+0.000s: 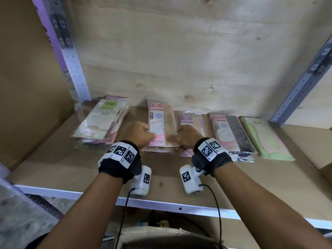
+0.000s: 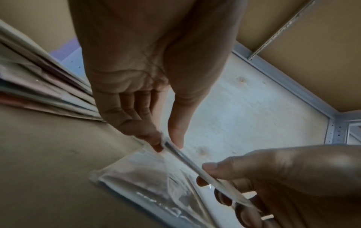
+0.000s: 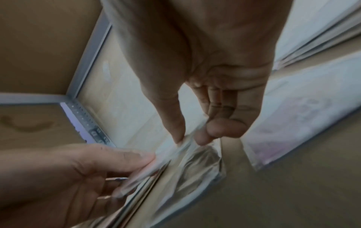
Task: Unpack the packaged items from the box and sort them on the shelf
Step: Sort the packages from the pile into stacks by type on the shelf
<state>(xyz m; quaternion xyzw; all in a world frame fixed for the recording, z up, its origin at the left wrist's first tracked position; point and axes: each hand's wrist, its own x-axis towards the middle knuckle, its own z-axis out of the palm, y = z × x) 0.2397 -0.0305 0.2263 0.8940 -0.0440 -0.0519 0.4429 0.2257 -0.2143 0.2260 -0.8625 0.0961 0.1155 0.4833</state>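
Note:
A flat pink packet (image 1: 161,121) in clear plastic is held up over the shelf board (image 1: 161,175), just above a small pile (image 1: 158,149) of like packets. My left hand (image 1: 142,134) pinches its left edge, thumb on top. My right hand (image 1: 186,136) pinches its right edge. The left wrist view shows the packet (image 2: 187,160) edge-on between thumb and fingertips (image 2: 156,138). Blurred in the right wrist view, the packet (image 3: 185,146) sits between my thumb and fingers.
More packet piles lie along the shelf's back: a green-labelled pile (image 1: 102,121) at left, a pink one (image 1: 191,121), a pink-and-black one (image 1: 231,133), a green-pink one (image 1: 264,139) at right. Metal uprights (image 1: 71,56) flank the bay. The shelf's front edge (image 1: 161,203) is metal.

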